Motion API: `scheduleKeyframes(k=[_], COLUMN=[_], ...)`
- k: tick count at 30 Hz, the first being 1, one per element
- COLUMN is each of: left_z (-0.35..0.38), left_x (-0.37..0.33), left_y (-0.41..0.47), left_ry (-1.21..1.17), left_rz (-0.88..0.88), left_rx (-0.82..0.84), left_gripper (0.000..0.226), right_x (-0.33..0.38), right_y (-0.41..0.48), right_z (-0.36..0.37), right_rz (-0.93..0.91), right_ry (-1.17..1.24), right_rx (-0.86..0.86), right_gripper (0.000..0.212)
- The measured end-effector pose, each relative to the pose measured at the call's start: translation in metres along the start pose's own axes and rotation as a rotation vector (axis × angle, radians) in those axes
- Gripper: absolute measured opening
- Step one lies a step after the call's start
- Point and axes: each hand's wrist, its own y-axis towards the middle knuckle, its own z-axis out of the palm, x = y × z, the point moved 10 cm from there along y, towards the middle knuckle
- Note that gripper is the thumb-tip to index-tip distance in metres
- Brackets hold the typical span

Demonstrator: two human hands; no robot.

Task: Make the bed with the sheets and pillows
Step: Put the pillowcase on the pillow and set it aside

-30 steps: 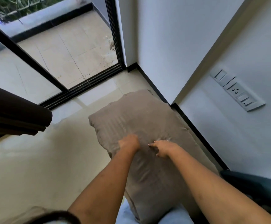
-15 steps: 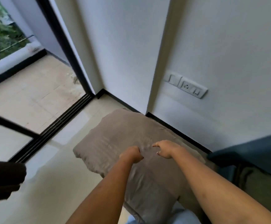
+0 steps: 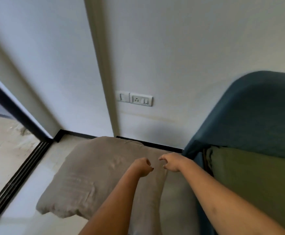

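Holds a grey pillow (image 3: 96,180) out over the pale floor (image 3: 28,200), both arms stretched. Clenches the fingers of the left hand (image 3: 140,167) into its cloth; hooks the fingers of the right hand (image 3: 172,164) round its edge, just beside. Right of that, a green sheet (image 3: 257,184) against a blue headboard (image 3: 257,116). Farther off, a black door track (image 3: 19,172) at left and a socket plate (image 3: 135,99) on the white wall (image 3: 189,48).
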Motion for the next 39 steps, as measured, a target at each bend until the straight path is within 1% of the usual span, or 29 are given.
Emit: scheduleKeyframes(k=[2,5,7,10,14,17,19,24,26,28,32,36,39], left_z=[0.025,0.075,0.117,0.179,0.256,0.295,0.316,0.375,0.398,0.415,0.444,0.478,0.516], left_x=[-0.024,-0.061,-0.092,-0.144,-0.218,-0.265,-0.286,-0.313,-0.322,-0.332,-0.359,-0.37,-0.374], left_y=[-0.012,-0.039,-0.061,-0.099,-0.146,-0.171,-0.176,-0.178,-0.178,-0.176,-0.17,-0.178,-0.185], left_ry=[0.019,0.038,0.098,0.195,0.281,0.333,0.357,0.415,0.459,0.497,0.528,0.579,0.619], left_rz=[0.047,0.12,0.197,0.327,0.501,0.59,0.619,0.637,0.654,0.667,0.709,0.737,0.737], left_rx=[-0.007,0.017,0.064,0.139,0.28,0.348,0.366,0.466,0.515,0.554,0.592,0.637,0.69], left_gripper=[0.039,0.036,0.037,0.038,0.034,0.036,0.035,0.024,0.025,0.029,0.027,0.008,0.022], right_x=[-0.023,-0.067,-0.101,-0.159,-0.248,-0.299,-0.317,-0.344,-0.354,-0.367,-0.397,-0.409,-0.426], right_y=[-0.031,-0.082,-0.123,-0.192,-0.289,-0.343,-0.362,-0.386,-0.399,-0.409,-0.422,-0.435,-0.456], right_z=[0.009,0.04,0.067,0.106,0.13,0.147,0.166,0.235,0.244,0.245,0.247,0.273,0.3], right_rz=[0.03,0.109,0.185,0.303,0.481,0.613,0.654,0.768,0.821,0.863,0.94,0.987,1.035], right_ry=[0.055,0.178,0.258,0.313,0.348,0.421,0.506,0.669,0.72,0.784,0.883,0.988,1.042], right_rx=[-0.045,-0.062,-0.077,-0.086,-0.166,-0.24,-0.261,-0.197,-0.192,-0.215,-0.35,-0.397,-0.415], right_gripper=[0.049,0.05,0.051,0.053,0.053,0.053,0.053,0.058,0.059,0.059,0.057,0.058,0.061])
